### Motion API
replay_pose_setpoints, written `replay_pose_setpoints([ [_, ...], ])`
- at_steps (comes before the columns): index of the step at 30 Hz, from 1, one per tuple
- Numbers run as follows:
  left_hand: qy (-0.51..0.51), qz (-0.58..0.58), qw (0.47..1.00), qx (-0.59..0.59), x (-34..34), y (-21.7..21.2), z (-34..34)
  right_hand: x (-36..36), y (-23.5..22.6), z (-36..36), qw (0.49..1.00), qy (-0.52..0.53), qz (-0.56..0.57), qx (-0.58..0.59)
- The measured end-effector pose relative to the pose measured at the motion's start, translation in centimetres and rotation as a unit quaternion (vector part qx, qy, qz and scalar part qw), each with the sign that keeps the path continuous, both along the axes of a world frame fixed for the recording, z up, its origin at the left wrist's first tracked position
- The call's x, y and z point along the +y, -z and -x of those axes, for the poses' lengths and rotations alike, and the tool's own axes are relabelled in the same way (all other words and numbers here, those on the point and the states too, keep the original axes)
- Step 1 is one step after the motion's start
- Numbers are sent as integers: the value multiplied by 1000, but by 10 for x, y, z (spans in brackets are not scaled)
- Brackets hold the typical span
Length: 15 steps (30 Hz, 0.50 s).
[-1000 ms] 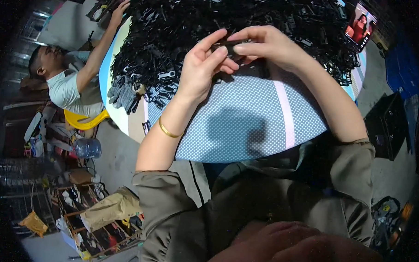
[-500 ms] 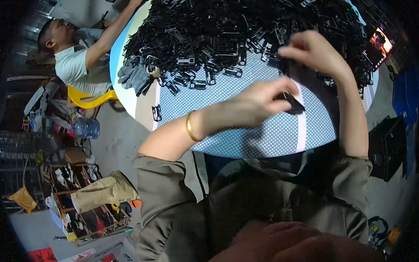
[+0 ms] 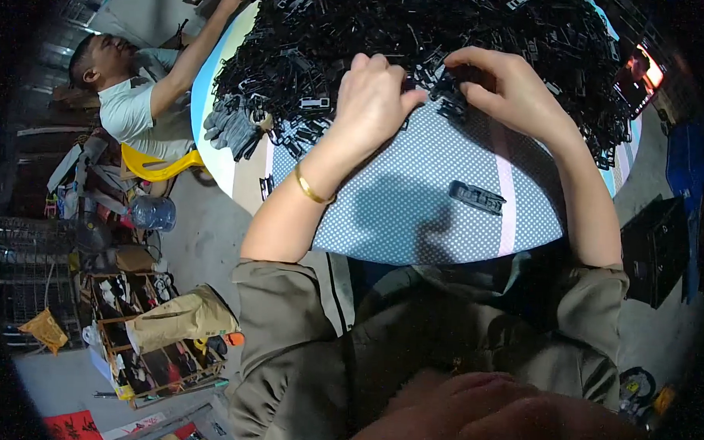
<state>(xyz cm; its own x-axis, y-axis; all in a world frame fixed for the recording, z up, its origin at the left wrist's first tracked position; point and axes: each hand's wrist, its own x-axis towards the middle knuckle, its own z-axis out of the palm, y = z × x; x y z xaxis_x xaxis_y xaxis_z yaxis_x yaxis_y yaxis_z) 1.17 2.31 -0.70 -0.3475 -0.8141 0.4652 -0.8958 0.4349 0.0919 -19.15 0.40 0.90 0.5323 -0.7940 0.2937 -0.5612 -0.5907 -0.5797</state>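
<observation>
A large heap of small black plastic parts [image 3: 351, 26] covers the far part of the table. My left hand [image 3: 372, 100], with a gold bangle on its wrist, is at the heap's near edge. Its thumb stands apart; the fingertips are hidden behind the knuckles. To its right my right hand [image 3: 504, 93] reaches in over loose pieces, thumb and forefinger apart, with dark parts just beside them. One long black plastic part [image 3: 477, 198] lies alone on the dotted blue-grey cloth [image 3: 399, 214], nearer me.
A grey glove [image 3: 235, 127] lies at the table's left edge. Beyond it a co-worker [image 3: 131, 96] reaches toward the table, near a yellow plastic chair [image 3: 156, 165]. A lit screen [image 3: 637, 79] stands at the right, above a black box [image 3: 653, 250].
My left hand has let go of the black part, which now lies on the cloth, and has moved forward to the heap. My right hand has shifted slightly left and down.
</observation>
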Motion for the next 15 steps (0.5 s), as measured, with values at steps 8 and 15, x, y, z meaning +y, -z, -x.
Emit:
replay_pose_setpoints([
  [8, -46, 55, 992, -107, -12, 10, 19, -3, 2, -6, 991, -43, 97, -88],
  [15, -28, -9, 998, -49, -7, 11, 23, -9, 2, -7, 983, -44, 94, -154],
])
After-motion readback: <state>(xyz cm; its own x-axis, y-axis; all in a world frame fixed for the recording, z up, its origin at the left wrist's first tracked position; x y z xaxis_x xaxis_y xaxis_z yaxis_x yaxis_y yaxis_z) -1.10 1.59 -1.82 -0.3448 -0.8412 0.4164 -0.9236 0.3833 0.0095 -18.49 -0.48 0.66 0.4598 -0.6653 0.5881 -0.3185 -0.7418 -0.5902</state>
